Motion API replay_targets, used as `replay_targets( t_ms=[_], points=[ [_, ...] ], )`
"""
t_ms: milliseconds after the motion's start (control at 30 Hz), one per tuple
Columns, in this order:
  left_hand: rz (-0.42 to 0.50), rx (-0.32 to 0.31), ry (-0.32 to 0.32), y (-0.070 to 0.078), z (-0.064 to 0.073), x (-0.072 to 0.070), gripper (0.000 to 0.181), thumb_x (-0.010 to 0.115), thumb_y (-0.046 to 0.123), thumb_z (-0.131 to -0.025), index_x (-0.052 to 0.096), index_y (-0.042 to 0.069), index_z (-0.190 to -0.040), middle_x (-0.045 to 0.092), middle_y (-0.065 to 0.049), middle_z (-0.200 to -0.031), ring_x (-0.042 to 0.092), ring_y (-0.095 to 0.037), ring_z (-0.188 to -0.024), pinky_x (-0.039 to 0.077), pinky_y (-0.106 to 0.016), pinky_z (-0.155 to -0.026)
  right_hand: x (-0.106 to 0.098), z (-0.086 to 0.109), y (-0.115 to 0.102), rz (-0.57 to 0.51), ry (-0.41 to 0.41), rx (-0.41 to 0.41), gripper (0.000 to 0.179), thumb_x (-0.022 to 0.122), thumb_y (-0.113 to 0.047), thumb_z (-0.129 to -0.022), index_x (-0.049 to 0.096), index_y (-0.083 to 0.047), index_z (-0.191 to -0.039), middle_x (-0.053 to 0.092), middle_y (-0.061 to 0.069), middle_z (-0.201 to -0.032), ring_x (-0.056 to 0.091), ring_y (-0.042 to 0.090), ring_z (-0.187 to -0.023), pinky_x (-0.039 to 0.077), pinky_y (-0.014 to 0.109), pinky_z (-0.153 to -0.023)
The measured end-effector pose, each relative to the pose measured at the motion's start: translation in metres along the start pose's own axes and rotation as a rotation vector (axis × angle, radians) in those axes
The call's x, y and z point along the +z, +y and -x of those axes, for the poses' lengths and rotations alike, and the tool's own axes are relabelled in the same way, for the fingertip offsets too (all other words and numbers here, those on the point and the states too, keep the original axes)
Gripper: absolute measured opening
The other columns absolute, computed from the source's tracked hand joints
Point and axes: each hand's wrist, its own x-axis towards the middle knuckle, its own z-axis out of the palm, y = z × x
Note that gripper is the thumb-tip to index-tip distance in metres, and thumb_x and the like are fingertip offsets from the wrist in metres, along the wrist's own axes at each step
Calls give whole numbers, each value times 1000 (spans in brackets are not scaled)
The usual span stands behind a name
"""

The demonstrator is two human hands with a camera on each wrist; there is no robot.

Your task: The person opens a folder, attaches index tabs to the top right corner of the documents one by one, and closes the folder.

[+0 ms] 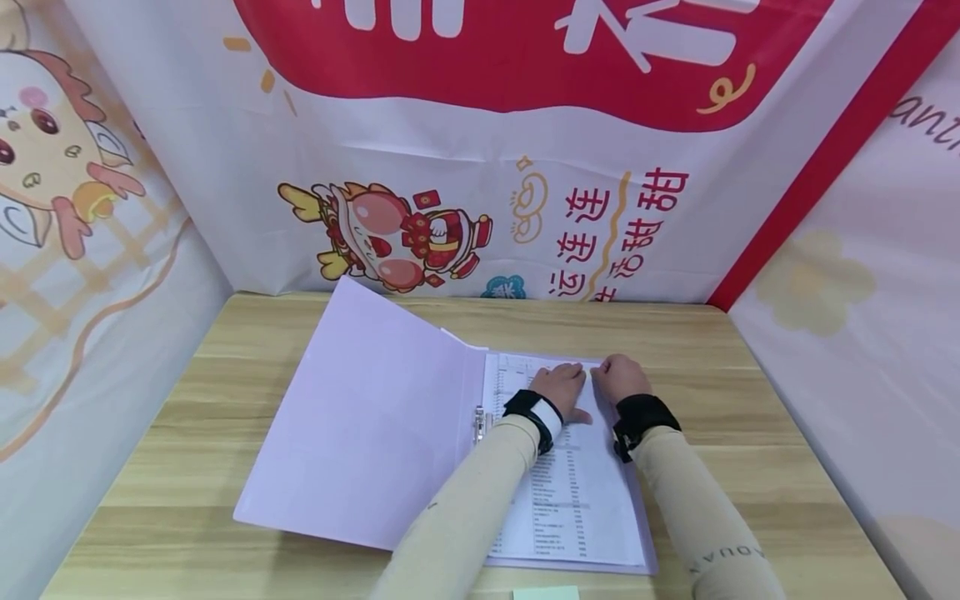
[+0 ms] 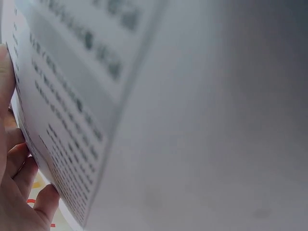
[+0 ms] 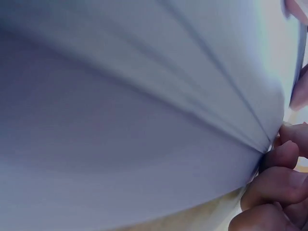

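Note:
A lilac folder [image 1: 367, 425] lies spread on the table, its cover turned to the left. Printed sheets [image 1: 558, 512] rest on its right side, beside a metal clip [image 1: 480, 423] at the spine. My left hand [image 1: 561, 390] rests on the upper part of the sheets, fingers extended; the left wrist view shows its fingertips [image 2: 46, 199] against the printed page. At the sheets' upper right edge, my right hand [image 1: 621, 379] pinches the paper. Its curled fingers [image 3: 274, 185] sit at the edge in the right wrist view, where the layers draw together.
The wooden table [image 1: 720, 392] extends around the folder. A pale green paper piece [image 1: 546, 593] lies at the front edge. Printed cloth [image 1: 465, 142] hangs behind the table and along both sides.

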Motion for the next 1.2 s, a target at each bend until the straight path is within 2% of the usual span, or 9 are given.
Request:
replay_targets(
  t_ms=[200,300,533,767,900,1033,1200],
  points=[
    [24,3,15,1,14,-16,79,67,60,-91,47,15,-153,42,0,-160,38,-14,-146,40,-37,-111,-5,1,4,27,6,-4,25,57,-18,-91,61,-3,-71,66,15,-78,62,32,-73,49,44,-67],
    [28,6,26,1,17,-20,78,68,58,-91,49,15,-152,43,0,-159,39,-14,-145,42,-37,-110,-5,1,5,17,-1,-4,24,59,-18,-91,63,-3,-74,67,14,-79,62,32,-75,50,44,-69],
    [18,3,25,-1,17,-22,79,68,59,-90,49,15,-152,43,0,-159,39,-14,-146,42,-37,-110,0,-1,-2,17,-42,-28,28,62,-19,-94,58,-7,-69,58,7,-70,58,28,-73,44,37,-69],
    [28,11,33,0,15,-21,77,68,58,-91,49,14,-152,43,0,-159,39,-15,-146,42,-37,-109,-5,1,-1,26,-50,-20,26,60,-18,-93,58,-6,-69,60,10,-73,59,30,-74,46,39,-69],
    [17,13,4,1,12,-20,78,65,60,-93,45,17,-155,39,1,-162,35,-14,-148,39,-37,-113,-10,1,2,35,-61,4,25,59,-18,-92,59,-6,-70,60,10,-73,59,28,-71,45,37,-65],
    [5,7,-5,0,1,-8,81,64,64,-91,42,21,-156,36,5,-163,32,-12,-149,38,-38,-114,-12,1,2,28,-79,31,26,58,-18,-93,58,-6,-70,58,9,-72,58,26,-68,43,34,-62],
    [24,3,-7,-2,-9,9,85,66,67,-88,42,22,-156,35,6,-163,32,-12,-149,38,-39,-114,-8,2,0,6,-43,12,28,61,-19,-92,60,-6,-68,62,9,-72,59,27,-70,45,35,-62]
  ],
)
